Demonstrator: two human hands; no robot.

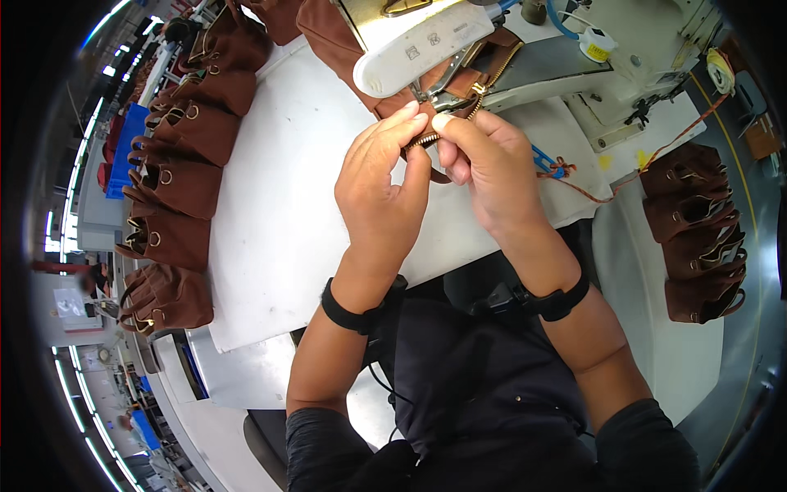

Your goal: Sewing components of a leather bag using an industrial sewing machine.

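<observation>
A brown leather bag [329, 43] lies under the head of a sewing machine [426, 51]. Its zipper [424, 140], with brass-coloured teeth, curves out toward me just in front of the presser foot [443, 102]. My left hand [379, 168] is closed on the near stretch of zipper, fingertips on the leather beside the foot and thumb below. Close to its right, my right hand [502, 168] pinches the same zipper edge between thumb and curled fingers. Both hands partly hide the zipper and the leather under them.
Several brown handbags [184, 184] stand in a row along the left edge of the white table [275, 205]. More brown bags [697, 234] are stacked at the right. Blue thread snips [548, 162] on an orange cord lie right of my right hand. A blue bin [129, 148] sits far left.
</observation>
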